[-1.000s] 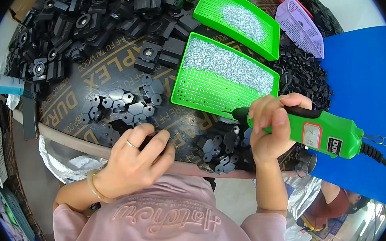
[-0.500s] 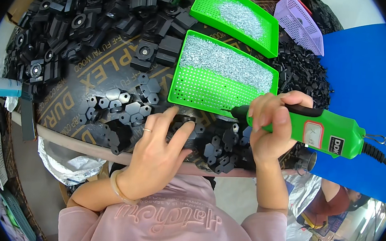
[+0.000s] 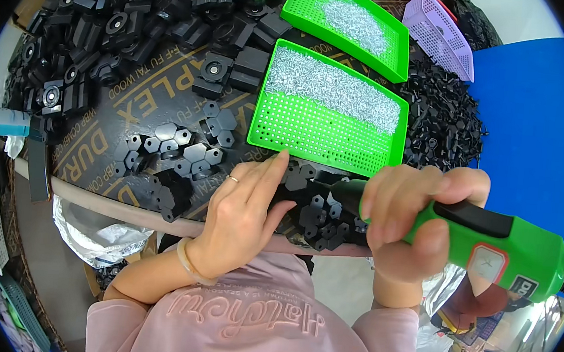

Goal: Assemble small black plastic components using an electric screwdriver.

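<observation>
My right hand [image 3: 419, 218] is wrapped round a green and black electric screwdriver [image 3: 517, 253]. Its dark nose points left, toward a black hexagonal piece [image 3: 300, 176] by the front edge of the green tray. My left hand [image 3: 243, 203] lies beside that piece, fingers stretched out and thumb apart, fingertips close to the tray's rim; whether they press on the piece I cannot tell. Small black hexagon-shaped plates [image 3: 321, 223] cluster below the screwdriver's nose, and more linked plates [image 3: 186, 154] lie left of my left hand.
Silver screws fill the far half of the near green tray [image 3: 299, 127]; another green tray [image 3: 395, 65] with screws stands behind. Black blocky parts [image 3: 127, 28] are heaped at left, small black pieces [image 3: 441, 116] at right, near a purple basket [image 3: 439, 32]. The table's padded edge [image 3: 124, 212] runs in front.
The screwdriver has swung: its body has come nearer and right, its nose lower. My left hand's fingers have drawn together, their tips further right. The black piece beside them now shows more.
</observation>
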